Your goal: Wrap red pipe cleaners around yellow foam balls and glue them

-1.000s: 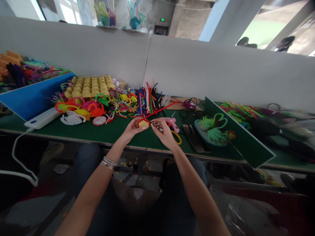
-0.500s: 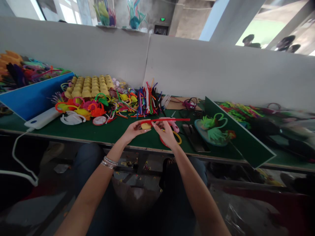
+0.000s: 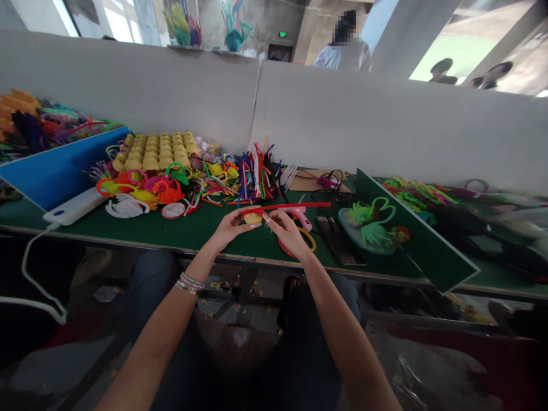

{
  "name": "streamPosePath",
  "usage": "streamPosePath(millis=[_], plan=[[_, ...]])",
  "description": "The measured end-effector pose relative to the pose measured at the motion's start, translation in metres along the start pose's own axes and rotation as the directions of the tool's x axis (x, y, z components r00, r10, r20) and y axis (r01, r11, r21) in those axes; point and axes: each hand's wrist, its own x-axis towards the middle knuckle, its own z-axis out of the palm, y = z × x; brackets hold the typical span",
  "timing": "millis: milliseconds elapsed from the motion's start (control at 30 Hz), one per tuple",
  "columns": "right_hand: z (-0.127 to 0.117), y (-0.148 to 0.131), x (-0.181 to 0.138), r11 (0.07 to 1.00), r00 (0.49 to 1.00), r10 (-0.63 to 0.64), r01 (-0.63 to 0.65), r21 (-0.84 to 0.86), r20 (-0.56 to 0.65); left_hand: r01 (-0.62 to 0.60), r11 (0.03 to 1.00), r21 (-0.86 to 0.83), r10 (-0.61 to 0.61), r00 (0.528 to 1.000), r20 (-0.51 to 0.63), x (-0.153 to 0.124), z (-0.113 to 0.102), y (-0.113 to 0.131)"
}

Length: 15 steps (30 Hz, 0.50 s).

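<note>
1. The left hand (image 3: 226, 228) holds a small, pale-yellow rounded piece (image 3: 252, 218), its thumb stretched along the near side and its fingers curled behind.
2. The right hand (image 3: 291, 233) has its thumb and fingertips drawn close together at the right edge of that piece, pinching a long, thin, bright-red strip (image 3: 314, 204); the exact grip is too small to tell.
3. The strip lies along the upper edge of the yellow piece, and its free end runs out to the right, above the right hand.
4. Both hands, and the piece between them, are above the near part of the dark-green tabletop (image 3: 171, 233).
5. Just beyond the right hand lies a pink glue gun (image 3: 305, 221); beside the wrist are a yellow ring-shaped loop (image 3: 313, 240) and a red curved loop (image 3: 284, 249).
6. Farther right are a dark, flat rectangular device (image 3: 342, 244) and a pale-blue tray (image 3: 343, 224) bearing fluffy light-green pieces (image 3: 377, 235).
7. Beyond the hands stands a bundle of multicoloured fuzzy stems (image 3: 257, 177); to its left, a yellow moulded egg tray (image 3: 156, 149) sits over bright fuzzy pieces (image 3: 169, 193).
</note>
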Motion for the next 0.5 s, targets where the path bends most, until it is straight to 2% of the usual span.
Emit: streamPosePath(millis=[500], plan=[[-0.012, 0.01, 0.004, 0.992, 0.988, 0.025, -0.044, 0.121, 0.152, -0.016, 0.993, 0.116, 0.007, 0.997, 0.077, -0.002, -0.006, 0.008]])
